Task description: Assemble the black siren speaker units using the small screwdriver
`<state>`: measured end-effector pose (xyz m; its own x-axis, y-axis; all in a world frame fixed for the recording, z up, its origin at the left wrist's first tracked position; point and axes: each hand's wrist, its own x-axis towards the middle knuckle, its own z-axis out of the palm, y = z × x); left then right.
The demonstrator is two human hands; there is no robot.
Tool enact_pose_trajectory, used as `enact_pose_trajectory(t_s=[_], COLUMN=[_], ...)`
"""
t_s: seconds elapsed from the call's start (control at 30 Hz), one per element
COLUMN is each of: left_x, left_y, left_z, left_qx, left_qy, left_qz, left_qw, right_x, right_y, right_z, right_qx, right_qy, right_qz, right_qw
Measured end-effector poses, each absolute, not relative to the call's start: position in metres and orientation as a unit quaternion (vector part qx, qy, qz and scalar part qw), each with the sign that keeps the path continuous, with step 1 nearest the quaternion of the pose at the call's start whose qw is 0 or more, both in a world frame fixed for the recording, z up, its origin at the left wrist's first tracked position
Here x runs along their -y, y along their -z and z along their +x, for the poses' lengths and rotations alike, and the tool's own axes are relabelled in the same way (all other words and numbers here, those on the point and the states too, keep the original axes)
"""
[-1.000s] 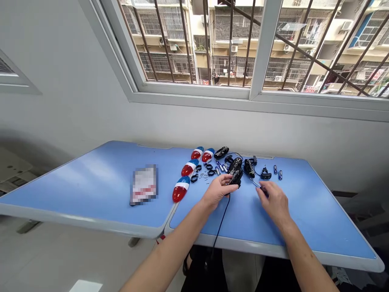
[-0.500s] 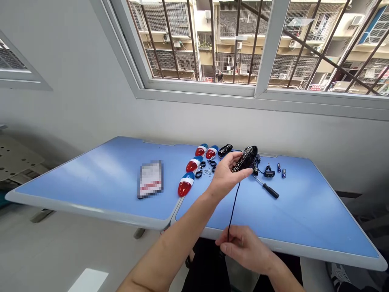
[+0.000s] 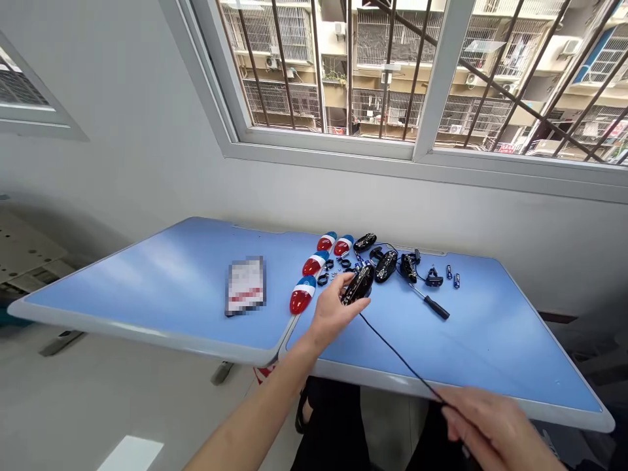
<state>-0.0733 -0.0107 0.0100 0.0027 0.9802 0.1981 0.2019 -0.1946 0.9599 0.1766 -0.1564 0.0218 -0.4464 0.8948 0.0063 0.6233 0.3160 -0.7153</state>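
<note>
My left hand [image 3: 336, 306] grips an oval black housing [image 3: 360, 284] with circuitry on its face, held above the blue table. From its underside a thin black cable [image 3: 400, 356] runs taut down to the right. My right hand [image 3: 483, 422], low at the table's front edge, pinches that cable. Other black housings [image 3: 386, 266] with wires lie just beyond the left hand. To their right are a small black bracket-like part [image 3: 434, 277] and a screwdriver [image 3: 436, 306] with a black handle.
Several red, white and blue oval covers [image 3: 302, 294] lie along the table seam. Black ring clamps [image 3: 322, 279] sit beside them. Two blue batteries [image 3: 456, 280] stand on the right. A blurred packet [image 3: 245, 285] lies on the left table [image 3: 161, 288]; a window [image 3: 324, 147] is behind.
My left hand has brought the black housing left and nearer to me. My right hand has moved right, drawing the cable out into a slanting line.
</note>
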Motion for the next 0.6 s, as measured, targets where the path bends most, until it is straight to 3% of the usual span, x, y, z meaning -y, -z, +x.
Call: enact_pose_trajectory(t_s=[0.13,0.2,0.37,0.6], left_x=[0.032,0.039,0.044,0.042], left_y=[0.005,0.015,0.038,0.048], left_z=[-0.081,-0.086,-0.105,-0.115], left_qx=[-0.554,-0.568,-0.586,-0.644], left_qy=[-0.454,-0.451,-0.456,-0.324], left_qz=[0.627,0.632,0.628,0.689], left_qw=[0.307,0.272,0.233,0.075], right_x=[0.131,0.113,0.069,0.036], right_y=[-0.012,-0.005,0.013,0.043], right_z=[0.187,0.177,0.132,0.103], right_qx=[0.827,0.836,0.844,0.85], right_qy=[-0.013,0.081,0.154,0.173], right_qz=[-0.531,-0.524,-0.5,-0.442], right_qw=[0.184,0.144,0.121,0.228])
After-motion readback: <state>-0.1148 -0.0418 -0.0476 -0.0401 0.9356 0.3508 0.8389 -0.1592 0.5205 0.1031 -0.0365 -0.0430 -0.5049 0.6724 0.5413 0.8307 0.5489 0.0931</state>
